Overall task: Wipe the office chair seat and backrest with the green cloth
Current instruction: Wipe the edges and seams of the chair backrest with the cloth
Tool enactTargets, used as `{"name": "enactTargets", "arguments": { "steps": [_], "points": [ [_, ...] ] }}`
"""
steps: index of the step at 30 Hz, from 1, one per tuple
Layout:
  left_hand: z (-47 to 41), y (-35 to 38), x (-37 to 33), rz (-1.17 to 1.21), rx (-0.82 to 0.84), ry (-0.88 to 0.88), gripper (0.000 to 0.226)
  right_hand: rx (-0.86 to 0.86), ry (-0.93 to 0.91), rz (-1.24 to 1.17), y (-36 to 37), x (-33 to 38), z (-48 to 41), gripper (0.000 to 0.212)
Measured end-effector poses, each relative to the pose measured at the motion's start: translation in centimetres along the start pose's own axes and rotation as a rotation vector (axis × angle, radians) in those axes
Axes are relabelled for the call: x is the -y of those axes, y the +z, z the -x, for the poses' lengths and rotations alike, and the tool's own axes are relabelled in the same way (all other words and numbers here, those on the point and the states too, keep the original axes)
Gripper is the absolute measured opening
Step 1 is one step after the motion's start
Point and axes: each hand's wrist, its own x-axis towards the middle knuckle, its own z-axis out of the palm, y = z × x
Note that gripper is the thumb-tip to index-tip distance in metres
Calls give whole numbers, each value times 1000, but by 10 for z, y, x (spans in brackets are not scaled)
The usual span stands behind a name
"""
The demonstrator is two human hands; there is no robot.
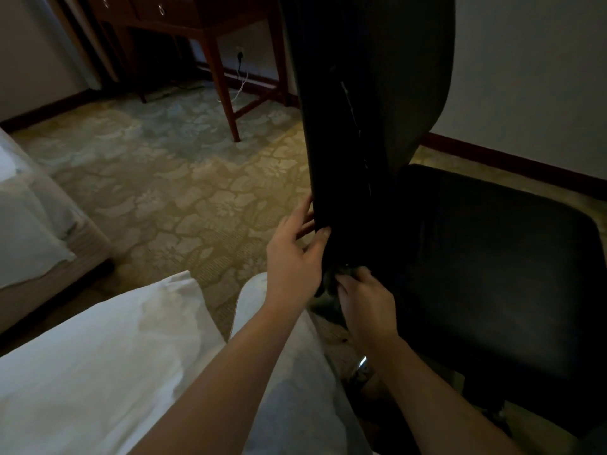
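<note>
Left hand (292, 247): fingers spread loosely, thumb and fingertips pinching the lower left edge of the backrest (368, 103); grip closed lightly on that edge. Right hand (364, 300): fingers curled inward, clamped on a bunched dark cloth (331, 284), pressed against the base of the backrest just below the left hand. Light is dim; the cloth's green barely reads, mostly dark folds showing between the two hands.

Chair: black, smooth covering. Backrest stands upright, seen nearly edge-on, with a seam running down its side. Seat (492, 274) is broad and flat, to the right of both hands, bare on top.

Cloth sits at the joint where backrest meets seat, at the seat's rear left corner, touching the right hand's fingers.

Floor: patterned carpet (184, 192). A wooden desk (210, 24) stands beyond, well apart from the chair. Bed edge (39, 231) at left.
</note>
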Motion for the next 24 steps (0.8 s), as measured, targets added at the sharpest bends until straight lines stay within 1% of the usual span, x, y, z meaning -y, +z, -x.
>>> {"name": "enactTargets", "arguments": {
  "steps": [1,3,7,10,14,20,22,24],
  "points": [
    [-1,0,1,-6,7,-4,58,47,14,18,0,-7,8,22],
    [-1,0,2,-24,4,-1,57,52,15,-9,-5,-20,22,26],
    [5,6,1,-11,-49,14,57,-54,-6,-77,-25,-15,23,28],
    [5,6,1,-2,-53,8,57,-167,-59,-106,-29,-3,0,22],
    [7,6,-3,9,-57,-3,61,-220,-124,-57,-26,8,-18,18],
    [9,8,-3,-1,-67,0,62,-194,-111,-11,-16,10,-16,12],
    [9,7,-3,-12,-69,2,60,-137,-117,22,-15,9,-15,8],
    [8,7,-2,-29,-66,2,58,-9,-142,82,-14,5,-16,3]
  ]
}}
